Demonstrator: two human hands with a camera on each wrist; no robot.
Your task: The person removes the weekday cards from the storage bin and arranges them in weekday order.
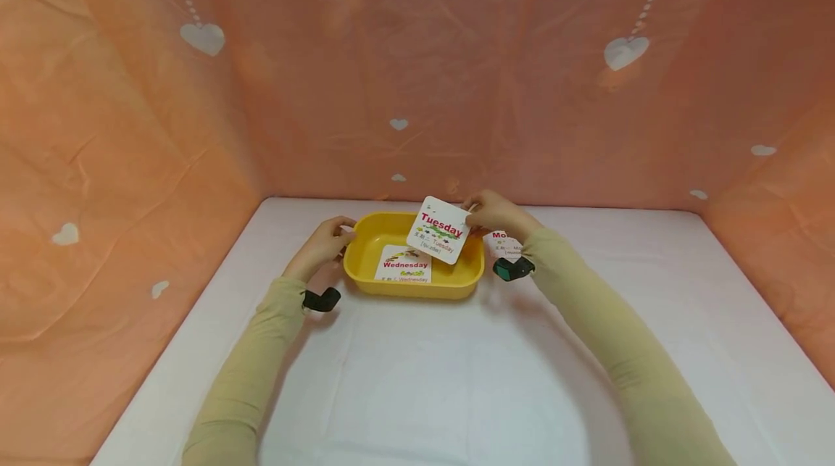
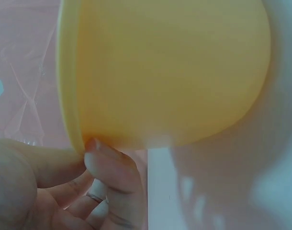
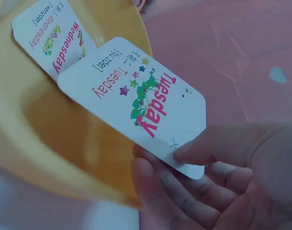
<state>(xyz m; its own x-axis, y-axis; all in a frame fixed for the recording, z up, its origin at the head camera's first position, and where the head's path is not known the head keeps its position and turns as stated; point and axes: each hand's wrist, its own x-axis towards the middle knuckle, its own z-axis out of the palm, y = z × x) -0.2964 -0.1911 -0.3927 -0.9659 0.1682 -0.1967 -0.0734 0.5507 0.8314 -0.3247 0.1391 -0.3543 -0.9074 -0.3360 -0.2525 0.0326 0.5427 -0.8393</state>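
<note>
White table [image 1: 417, 379] stretches wide in front of the tub [image 1: 417, 291], with more room off both its ends; forearms in tan sleeves [image 1: 607, 314] flank that front stretch. Left hand [image 1: 321, 245] at tub's left end, thumb and finger pinching the rim. Wednesday card [image 1: 404, 264] inside tub, left of its middle, bottom edge hidden by the front wall. Monday card [image 1: 504, 247] on table just right of tub, mostly covered by right wrist and sleeve; only "Mo" reads clearly. Tuesday card [image 1: 438, 230] tilted over tub's right half, top corner overlapping the back rim in head view; can't tell if it touches tub. Right hand [image 1: 496, 212] by tub's back right corner, thumb on top and fingers under, clamped on Tuesday card. Behind tub, table's back edge, then orange curtain [image 1: 417, 89]. Both wrist views cut tub off.
</note>
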